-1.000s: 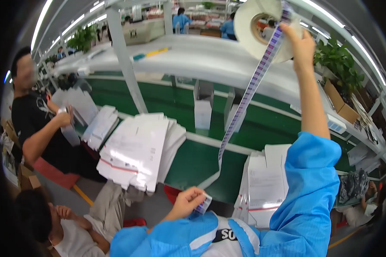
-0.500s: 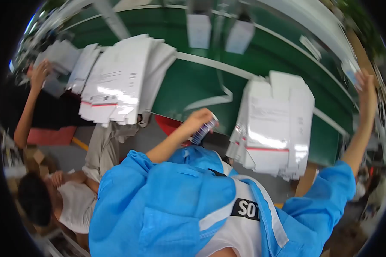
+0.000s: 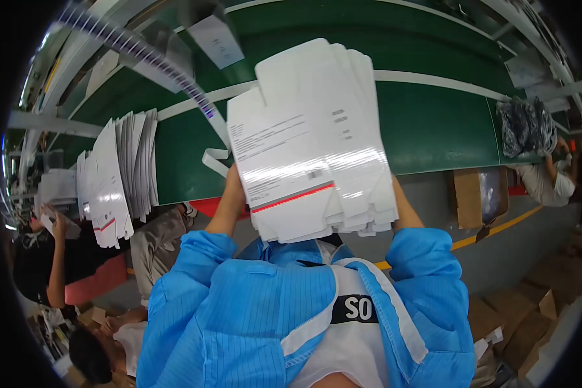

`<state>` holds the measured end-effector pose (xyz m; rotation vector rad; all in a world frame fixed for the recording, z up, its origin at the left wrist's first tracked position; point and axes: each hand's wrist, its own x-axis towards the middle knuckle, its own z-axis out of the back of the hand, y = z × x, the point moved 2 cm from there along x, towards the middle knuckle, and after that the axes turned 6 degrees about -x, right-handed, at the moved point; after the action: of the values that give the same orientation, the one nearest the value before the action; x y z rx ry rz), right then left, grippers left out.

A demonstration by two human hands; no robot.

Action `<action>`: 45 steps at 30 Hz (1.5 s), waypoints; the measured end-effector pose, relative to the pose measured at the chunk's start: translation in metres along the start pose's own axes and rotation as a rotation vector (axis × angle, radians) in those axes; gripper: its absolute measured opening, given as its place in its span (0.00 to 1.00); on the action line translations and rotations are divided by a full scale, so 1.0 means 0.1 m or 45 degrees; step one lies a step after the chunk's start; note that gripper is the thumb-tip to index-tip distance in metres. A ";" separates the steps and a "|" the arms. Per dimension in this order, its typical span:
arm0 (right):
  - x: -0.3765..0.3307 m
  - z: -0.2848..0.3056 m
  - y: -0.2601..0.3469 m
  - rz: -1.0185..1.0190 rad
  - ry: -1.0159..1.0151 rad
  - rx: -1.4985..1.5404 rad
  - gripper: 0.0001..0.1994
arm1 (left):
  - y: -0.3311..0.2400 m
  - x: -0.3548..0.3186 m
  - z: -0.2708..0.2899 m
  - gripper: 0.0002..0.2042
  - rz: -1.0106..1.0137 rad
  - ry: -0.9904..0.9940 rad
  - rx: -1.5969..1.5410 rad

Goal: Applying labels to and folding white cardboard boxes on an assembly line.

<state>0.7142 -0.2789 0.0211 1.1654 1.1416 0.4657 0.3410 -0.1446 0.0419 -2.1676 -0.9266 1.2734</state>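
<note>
A thick stack of flat white folded cartons with a red stripe is raised in front of my body, above the near edge of the green table. My left hand grips its left side and my right hand its right side. The stack hides the fingers of both hands. Just left of it, a label strip with purple marks slants down from the upper left. Its pale tail lies folded on the table beside my left hand.
Another stack of white cartons stands at the left table edge, near a seated co-worker's arm. A black plastic-wrapped bundle sits at the right. An open brown box is below it. A white box stands at the back.
Both hands have come to the carton stack and lifted it toward the middle. The left hand has let go of a label strip; the right has come in from the far right. My view has shifted.
</note>
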 end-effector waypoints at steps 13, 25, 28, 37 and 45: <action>-0.27 0.38 0.06 -0.113 -0.128 -0.017 0.26 | 0.39 0.28 -0.21 0.17 0.214 0.162 -0.395; -0.32 0.74 0.30 -0.233 -0.160 -0.022 0.25 | 0.28 0.39 -0.47 0.14 0.184 0.081 -0.056; -0.35 0.71 0.54 -0.139 -0.372 -0.260 0.24 | 0.19 0.42 -0.20 0.12 0.138 0.089 0.079; -1.41 -0.81 1.82 0.627 -0.245 -0.352 0.10 | -0.44 -0.79 0.16 0.06 0.096 0.481 0.482; -1.78 -3.31 3.51 1.789 0.461 -0.813 0.14 | -0.89 -1.27 -0.04 0.09 -0.130 0.729 0.516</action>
<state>0.4380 -0.1285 0.4279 1.1569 0.1960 2.0001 0.2727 -0.1796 0.1770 -1.9588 -0.4842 0.6527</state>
